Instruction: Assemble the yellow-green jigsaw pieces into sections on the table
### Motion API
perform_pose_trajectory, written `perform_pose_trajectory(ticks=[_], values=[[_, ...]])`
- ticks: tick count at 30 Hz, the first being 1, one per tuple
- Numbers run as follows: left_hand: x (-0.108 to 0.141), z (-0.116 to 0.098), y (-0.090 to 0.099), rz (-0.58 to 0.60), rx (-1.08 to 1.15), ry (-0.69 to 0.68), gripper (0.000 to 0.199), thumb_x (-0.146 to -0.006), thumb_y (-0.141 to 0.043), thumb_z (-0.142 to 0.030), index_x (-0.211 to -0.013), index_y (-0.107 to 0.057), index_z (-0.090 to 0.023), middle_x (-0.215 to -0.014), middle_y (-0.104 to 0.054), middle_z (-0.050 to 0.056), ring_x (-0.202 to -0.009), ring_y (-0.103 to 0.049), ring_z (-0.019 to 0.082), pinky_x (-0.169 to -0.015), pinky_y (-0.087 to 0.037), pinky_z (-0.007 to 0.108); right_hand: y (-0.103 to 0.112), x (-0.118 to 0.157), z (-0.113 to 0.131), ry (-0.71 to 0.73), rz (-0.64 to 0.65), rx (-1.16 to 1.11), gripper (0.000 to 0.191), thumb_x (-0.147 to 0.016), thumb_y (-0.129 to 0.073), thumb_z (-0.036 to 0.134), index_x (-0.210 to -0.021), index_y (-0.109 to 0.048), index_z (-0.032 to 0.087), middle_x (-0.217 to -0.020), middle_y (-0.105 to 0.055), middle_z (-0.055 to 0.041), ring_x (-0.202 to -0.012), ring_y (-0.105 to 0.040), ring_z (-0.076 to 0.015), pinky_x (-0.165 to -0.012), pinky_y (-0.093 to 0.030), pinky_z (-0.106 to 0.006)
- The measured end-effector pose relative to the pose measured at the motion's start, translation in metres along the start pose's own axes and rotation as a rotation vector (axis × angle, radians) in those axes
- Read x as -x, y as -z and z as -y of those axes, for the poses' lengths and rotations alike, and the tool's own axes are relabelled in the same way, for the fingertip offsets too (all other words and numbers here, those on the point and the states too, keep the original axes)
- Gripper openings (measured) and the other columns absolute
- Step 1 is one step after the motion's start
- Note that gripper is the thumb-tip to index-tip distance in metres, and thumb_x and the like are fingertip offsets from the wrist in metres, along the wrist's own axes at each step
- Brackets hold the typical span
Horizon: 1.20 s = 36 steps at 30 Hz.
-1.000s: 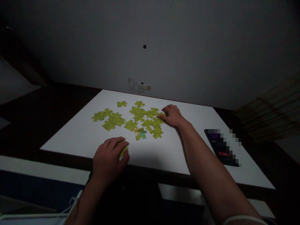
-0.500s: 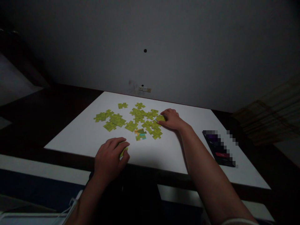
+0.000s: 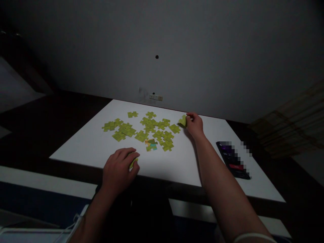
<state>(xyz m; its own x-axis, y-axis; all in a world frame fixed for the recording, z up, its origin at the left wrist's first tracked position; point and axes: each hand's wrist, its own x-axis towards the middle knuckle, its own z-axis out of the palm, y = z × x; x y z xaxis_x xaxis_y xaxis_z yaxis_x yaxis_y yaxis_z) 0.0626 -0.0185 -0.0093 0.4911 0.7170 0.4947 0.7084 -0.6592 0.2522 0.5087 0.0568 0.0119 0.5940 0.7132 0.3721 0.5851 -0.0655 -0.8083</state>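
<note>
My right hand (image 3: 194,125) pinches a yellow-green puzzle piece (image 3: 182,120), lifted and tilted above the table right of the pile. Near the front edge, my left hand (image 3: 120,166) curls around another puzzle piece (image 3: 133,163), mostly hidden by the fingers. Several green puzzle pieces (image 3: 126,129) lie scattered and partly overlapping on the white table. One puzzle piece with yellow and blue colours (image 3: 151,145) lies at the near side of the pile. A single green piece (image 3: 174,128) rests flat just left of and below my right hand.
The white table (image 3: 162,167) reaches to the grey wall (image 3: 202,60). A dark flat package (image 3: 229,162), partly pixelated, lies on its right side. A wall socket (image 3: 156,97) sits behind the far edge. A patterned curtain (image 3: 291,131) hangs at right.
My right hand has risen away from the pile, to the right and back, with a puzzle piece now held up in it. My left hand has hardly moved.
</note>
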Motion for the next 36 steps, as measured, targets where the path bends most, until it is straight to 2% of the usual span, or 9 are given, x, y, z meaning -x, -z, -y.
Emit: perform_pose_trajectory(ticks=[5, 9, 13, 17, 20, 24, 28, 31, 36], values=[[0.0, 0.0, 0.0, -0.004, 0.004, -0.002, 0.028, -0.107, -0.069, -0.022, -0.124, -0.085, -0.036, -0.137, -0.088, 0.008, -0.127, -0.081, 0.039, -0.098, -0.068, 0.061, 0.006, -0.002, -0.014, -0.09, -0.035, 0.2, 0.034, -0.104, -0.061, 0.036, -0.124, -0.084, 0.022, -0.126, -0.084, -0.0191, -0.121, -0.076, -0.0397, -0.116, -0.06, -0.055], [0.0, -0.001, 0.0, 0.003, -0.001, -0.009, 0.027, -0.107, -0.068, -0.021, -0.125, -0.085, -0.033, -0.138, -0.088, 0.009, -0.126, -0.082, 0.039, -0.099, -0.069, 0.061, 0.005, 0.004, -0.007, 0.005, 0.018, 0.421, 0.041, -0.104, -0.063, 0.036, -0.133, -0.087, 0.019, -0.141, -0.081, -0.0228, -0.139, -0.069, -0.0439, -0.124, -0.055, -0.061], [0.0, -0.002, 0.001, 0.015, -0.003, -0.003, 0.029, -0.107, -0.068, -0.019, -0.129, -0.083, -0.031, -0.138, -0.088, 0.01, -0.127, -0.082, 0.039, -0.1, -0.07, 0.061, 0.003, 0.014, 0.008, 0.252, 0.301, 0.507, 0.048, -0.102, -0.078, 0.048, -0.141, -0.089, 0.024, -0.161, -0.075, -0.0196, -0.157, -0.059, -0.0455, -0.132, -0.048, -0.064], [0.001, -0.004, 0.001, -0.019, 0.039, 0.053, 0.054, -0.103, -0.071, -0.018, -0.157, -0.07, -0.026, -0.154, -0.083, 0.015, -0.138, -0.081, 0.041, -0.109, -0.071, 0.062, 0.003, 0.023, 0.017, 0.339, 0.549, 0.582, 0.049, -0.1, -0.086, 0.047, -0.146, -0.088, 0.03, -0.167, -0.075, -0.0168, -0.162, -0.055, -0.0481, -0.134, -0.045, -0.07], [0.003, -0.005, 0.0, -0.048, 0.075, 0.087, 0.07, -0.103, -0.073, -0.021, -0.171, -0.059, -0.028, -0.166, -0.075, 0.018, -0.149, -0.077, 0.043, -0.117, -0.07, 0.064, 0.003, 0.024, 0.021, 0.313, 0.572, 0.623, 0.044, -0.101, -0.085, 0.045, -0.141, -0.087, 0.028, -0.162, -0.077, -0.0174, -0.163, -0.056, -0.0479, -0.132, -0.048, -0.068], [0.005, -0.004, -0.002, -0.074, 0.075, 0.1, 0.075, -0.103, -0.075, -0.025, -0.175, -0.054, -0.027, -0.169, -0.073, 0.019, -0.153, -0.075, 0.041, -0.119, -0.071, 0.059, 0.003, 0.022, 0.024, 0.279, 0.554, 0.626, 0.041, -0.099, -0.088, 0.044, -0.135, -0.086, 0.025, -0.153, -0.08, -0.0185, -0.163, -0.057, -0.0479, -0.132, -0.049, -0.067], [0.006, -0.004, -0.002, -0.07, 0.066, 0.094, 0.073, -0.105, -0.075, -0.025, -0.175, -0.056, -0.03, -0.169, -0.073, 0.016, -0.152, -0.077, 0.039, -0.117, -0.072, 0.056, 0.005, 0.023, 0.025, 0.284, 0.553, 0.578, 0.052, -0.098, -0.088, 0.041, -0.147, -0.081, 0.028, -0.152, -0.081, -0.0156, -0.166, -0.056, -0.0466, -0.135, -0.048, -0.067], [0.007, -0.003, -0.002, -0.067, 0.066, 0.076, 0.072, -0.108, -0.072, -0.025, -0.177, -0.053, -0.031, -0.166, -0.075, 0.017, -0.151, -0.077, 0.039, -0.12, -0.07, 0.06, 0.01, 0.023, 0.023, 0.288, 0.566, 0.605, 0.057, -0.101, -0.086, 0.047, -0.154, -0.08, 0.029, -0.157, -0.079, -0.0166, -0.165, -0.057, -0.0465, -0.135, -0.048, -0.068], [0.008, -0.002, -0.003, -0.079, 0.012, 0.062, 0.071, -0.11, -0.071, -0.03, -0.177, -0.051, -0.027, -0.165, -0.075, 0.021, -0.15, -0.076, 0.045, -0.122, -0.066, 0.07, 0.018, 0.019, 0.017, 0.272, 0.616, 0.659, 0.048, -0.1, -0.088, 0.044, -0.145, -0.083, 0.03, -0.172, -0.073, -0.0144, -0.177, -0.045, -0.0514, -0.14, -0.042, -0.074]])
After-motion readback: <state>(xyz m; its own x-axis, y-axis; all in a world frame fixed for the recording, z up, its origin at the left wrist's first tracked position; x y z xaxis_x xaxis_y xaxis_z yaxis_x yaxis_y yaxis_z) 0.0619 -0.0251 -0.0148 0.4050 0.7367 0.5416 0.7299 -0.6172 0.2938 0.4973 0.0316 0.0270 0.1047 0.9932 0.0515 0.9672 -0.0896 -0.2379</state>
